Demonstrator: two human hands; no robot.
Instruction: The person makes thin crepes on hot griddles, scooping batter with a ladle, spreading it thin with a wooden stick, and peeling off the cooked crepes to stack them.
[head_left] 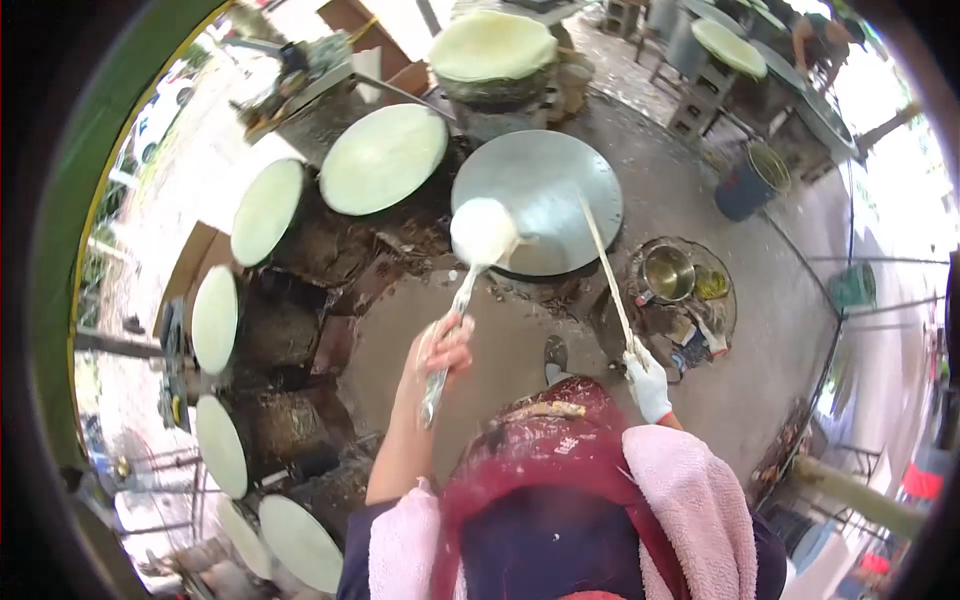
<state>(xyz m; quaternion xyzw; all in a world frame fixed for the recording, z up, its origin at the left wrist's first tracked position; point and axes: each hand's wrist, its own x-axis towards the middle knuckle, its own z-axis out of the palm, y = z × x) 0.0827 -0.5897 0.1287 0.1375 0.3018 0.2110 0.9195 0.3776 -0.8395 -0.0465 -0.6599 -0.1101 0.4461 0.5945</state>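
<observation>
My left hand (446,345) is bare and wrapped round the handle of a ladle (465,290). White batter (483,232) fills the ladle's round bowl, which is over the near left edge of a large round griddle (548,180); I cannot tell whether it touches the surface. Smears of batter coat the handle. In a white glove, my right hand (648,387) grips the lower end of a long, thin wooden stick (608,270). The stick's far tip reaches over the right part of the griddle.
Several round pans covered with pale sheets, such as this one (384,160), curve along the left side. A metal pot (668,274) sits on a round stand at right. Farther off are a blue bucket (752,182) and a person (826,48) at upper right.
</observation>
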